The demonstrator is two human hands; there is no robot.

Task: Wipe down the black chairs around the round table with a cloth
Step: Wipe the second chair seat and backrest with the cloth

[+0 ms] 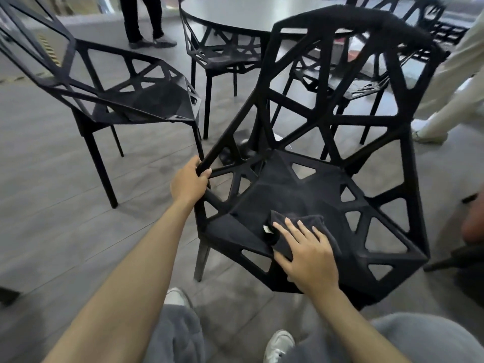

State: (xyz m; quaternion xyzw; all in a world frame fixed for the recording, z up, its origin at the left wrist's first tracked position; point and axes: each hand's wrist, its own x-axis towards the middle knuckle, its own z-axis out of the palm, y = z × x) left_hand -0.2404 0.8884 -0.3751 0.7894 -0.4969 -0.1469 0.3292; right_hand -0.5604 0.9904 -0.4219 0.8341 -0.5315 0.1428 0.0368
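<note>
So I'm on the nearest black lattice chair (327, 179), left hand (187, 183) gripping its armrest, right hand (306, 252) flat pressing the dark folded cloth (301, 226) on its seat, other chairs probably left.

Right hand (309, 254) presses cloth (301, 226) on chair (282, 184).

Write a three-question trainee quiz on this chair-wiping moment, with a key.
1. True or false: the right hand lies flat on the dark cloth on the seat of the nearest chair.
2. What does the left hand grip? A) the cloth B) the nearest chair's frame bar C) the round table
3. Fill in: the other chair at the left stands with its four legs on the ____.

Key: 1 true; 2 B; 3 floor.
</note>
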